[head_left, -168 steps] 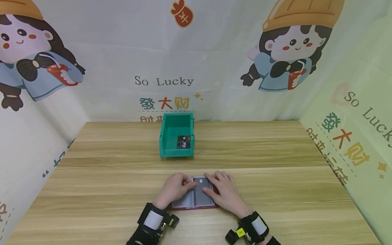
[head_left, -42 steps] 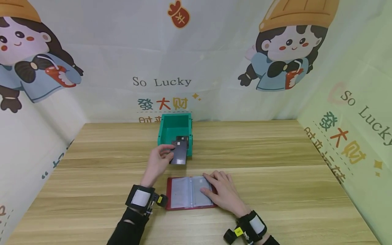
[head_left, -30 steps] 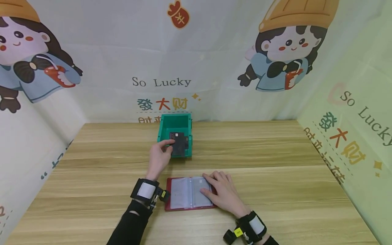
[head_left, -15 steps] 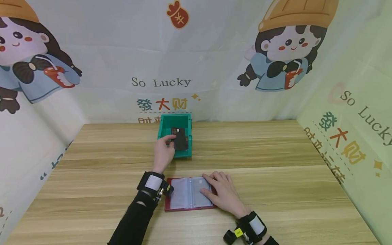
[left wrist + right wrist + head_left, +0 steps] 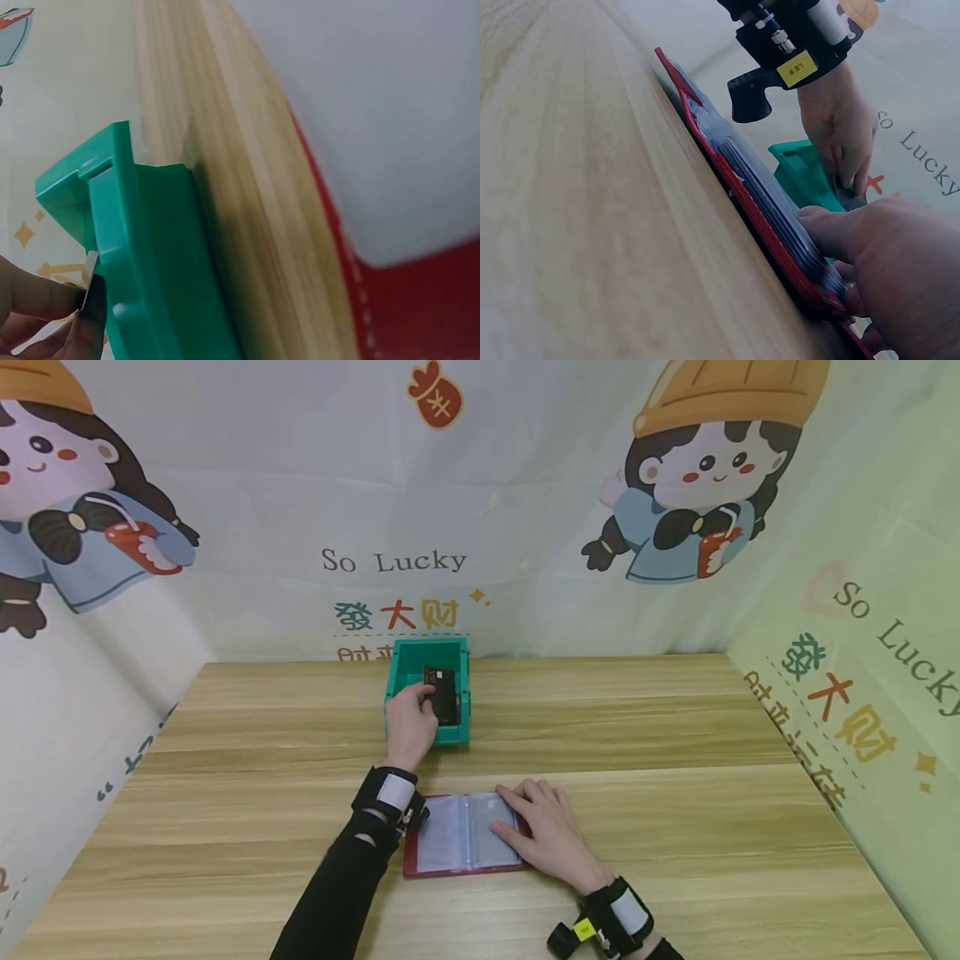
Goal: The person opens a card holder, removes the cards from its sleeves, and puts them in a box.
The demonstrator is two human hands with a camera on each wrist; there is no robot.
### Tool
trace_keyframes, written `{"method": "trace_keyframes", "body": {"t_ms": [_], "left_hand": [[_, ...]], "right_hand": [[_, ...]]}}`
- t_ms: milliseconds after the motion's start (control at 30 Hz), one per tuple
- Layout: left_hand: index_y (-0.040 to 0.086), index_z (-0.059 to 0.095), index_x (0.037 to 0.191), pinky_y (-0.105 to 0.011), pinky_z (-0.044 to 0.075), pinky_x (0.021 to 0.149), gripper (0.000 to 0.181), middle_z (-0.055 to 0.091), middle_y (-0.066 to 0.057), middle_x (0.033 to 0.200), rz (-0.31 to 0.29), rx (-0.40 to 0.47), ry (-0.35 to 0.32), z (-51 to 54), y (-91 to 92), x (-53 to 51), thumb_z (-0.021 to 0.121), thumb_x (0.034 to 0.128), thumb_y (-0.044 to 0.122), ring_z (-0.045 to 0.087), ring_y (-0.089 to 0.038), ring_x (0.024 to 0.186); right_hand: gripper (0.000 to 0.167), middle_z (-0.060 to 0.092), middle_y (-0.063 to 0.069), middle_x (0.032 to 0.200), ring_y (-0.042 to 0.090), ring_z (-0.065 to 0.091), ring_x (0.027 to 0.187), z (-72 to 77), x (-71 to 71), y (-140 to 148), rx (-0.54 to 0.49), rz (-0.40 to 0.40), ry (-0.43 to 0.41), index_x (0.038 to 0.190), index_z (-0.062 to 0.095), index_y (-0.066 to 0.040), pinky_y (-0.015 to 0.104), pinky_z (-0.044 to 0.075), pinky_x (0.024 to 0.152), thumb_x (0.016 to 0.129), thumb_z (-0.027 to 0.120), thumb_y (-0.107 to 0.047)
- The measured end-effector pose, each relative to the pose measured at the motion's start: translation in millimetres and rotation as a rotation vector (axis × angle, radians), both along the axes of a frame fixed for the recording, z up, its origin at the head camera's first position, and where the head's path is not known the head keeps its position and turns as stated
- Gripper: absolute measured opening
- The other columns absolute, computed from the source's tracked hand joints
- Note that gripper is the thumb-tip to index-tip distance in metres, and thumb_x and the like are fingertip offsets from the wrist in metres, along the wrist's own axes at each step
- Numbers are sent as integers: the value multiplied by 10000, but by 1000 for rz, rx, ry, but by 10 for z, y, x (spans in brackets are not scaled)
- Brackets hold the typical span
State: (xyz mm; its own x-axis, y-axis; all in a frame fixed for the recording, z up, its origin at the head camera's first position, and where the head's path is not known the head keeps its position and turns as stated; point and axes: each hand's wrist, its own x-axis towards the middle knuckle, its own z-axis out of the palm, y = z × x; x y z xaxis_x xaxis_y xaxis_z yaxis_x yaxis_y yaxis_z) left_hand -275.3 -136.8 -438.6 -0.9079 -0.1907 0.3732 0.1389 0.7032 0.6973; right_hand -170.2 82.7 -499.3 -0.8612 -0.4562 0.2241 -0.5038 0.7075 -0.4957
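Since the left grip [image 5: 411,717] pinches that black card [image 5: 446,698] by one edge within the green bin [image 5: 453,738], it could slip and land crooked, and the red card holder [image 5: 441,837] might flop closed if the relaxed right grip [image 5: 551,833] lifts off it.

Even light fills the head view; the dimmer left wrist view blurs the pale page [image 5: 390,120].

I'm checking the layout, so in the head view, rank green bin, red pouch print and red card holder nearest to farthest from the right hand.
1. Red card holder: touching the right hand.
2. Green bin: ahead, leftward.
3. Red pouch print: high on the backdrop.
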Motion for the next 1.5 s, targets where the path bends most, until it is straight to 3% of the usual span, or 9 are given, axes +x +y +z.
{"method": "trace_keyframes", "body": {"t_ms": [167,467,967,1067,1200,1333,1500], "left_hand": [[-53,720,1121,-511,529,904,251,730,-250,1116,12,-18,-38,-36,13,-25,546,940,-56,682,-418,1055],[-28,709,1178,-521,533,931,288,703,-238,1211,5,-65,-211,-31,65,-55,506,973,-18,663,-409,1132],[-62,701,1170,-531,545,891,300,704,-258,1187,-12,-123,-246,-43,73,-59,504,948,-15,678,-428,1083],[-44,718,1134,-509,565,753,288,726,-248,1111,-8,-148,-263,-46,80,-57,507,946,12,709,-406,932],[-27,724,925,-424,486,564,222,726,-223,907,-3,-199,-288,-40,88,-44,516,950,48,660,-335,703],[4,635,722,-414,459,548,257,688,-204,773,1,-261,-292,-47,94,-33,527,948,62,641,-325,654],[23,611,701,-477,507,608,269,683,-199,767,13,-299,-292,-63,108,-33,529,948,89,669,-358,701]], "right_hand": [[523,593,-11,1053,144,448,969,-8,-5,5,3,-2,3,1367,621,-85,393,341,913,946,672,-391],[523,596,-8,1049,147,454,960,-5,-6,-1,10,-1,23,1362,625,-85,404,355,921,944,671,-397],[525,597,-8,1058,144,450,963,-12,-12,4,6,-2,16,1366,623,-88,402,352,920,942,675,-393],[524,599,-6,1063,145,450,965,-14,-15,2,6,-2,12,1365,623,-88,402,353,919,944,673,-394],[524,600,-5,1066,148,453,970,-15,-16,-2,6,-4,9,1365,623,-90,401,352,918,944,670,-398],[524,599,-4,1063,149,454,971,-12,-14,-3,8,-6,10,1366,623,-92,398,350,912,944,669,-400],[523,593,-9,1058,142,446,962,-6,-11,-3,7,-3,8,1367,622,-92,389,343,908,946,667,-398]]}}
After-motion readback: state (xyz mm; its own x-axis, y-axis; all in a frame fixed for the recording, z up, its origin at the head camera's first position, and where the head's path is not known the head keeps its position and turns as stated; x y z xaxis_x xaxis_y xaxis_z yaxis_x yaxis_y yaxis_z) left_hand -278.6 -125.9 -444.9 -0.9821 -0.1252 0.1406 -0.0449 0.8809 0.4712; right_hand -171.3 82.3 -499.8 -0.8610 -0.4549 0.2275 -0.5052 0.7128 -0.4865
